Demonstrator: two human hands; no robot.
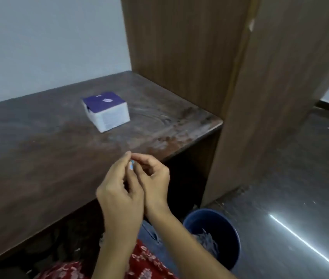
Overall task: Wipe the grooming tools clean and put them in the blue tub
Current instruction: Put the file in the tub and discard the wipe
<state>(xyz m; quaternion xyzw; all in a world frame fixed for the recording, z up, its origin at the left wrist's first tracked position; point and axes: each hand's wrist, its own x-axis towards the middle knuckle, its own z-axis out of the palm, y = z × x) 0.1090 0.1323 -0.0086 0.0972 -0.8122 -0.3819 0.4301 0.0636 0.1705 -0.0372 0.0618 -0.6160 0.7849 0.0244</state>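
1. Head view, hands: both hands meet in mid-air just over the near edge of a dark wooden desk (39, 150). The left hand (119, 196) and right hand (153, 178) pinch one small light-blue item (132, 165) between their fingertips — too small and blurred to name, probably a grooming tool. Its visible sliver runs roughly upright, mostly hidden by the fingers.

2. Head view, target: the blue tub (228, 224) stands on the floor below and to the right of the hands, beside the desk, with something grey crumpled inside. The right hand is nearer to it, so a drop would likely go down and rightward.

3. Head view, elsewhere: a purple-topped white box (106, 110) sits farther back on the desk, well apart from the hands.
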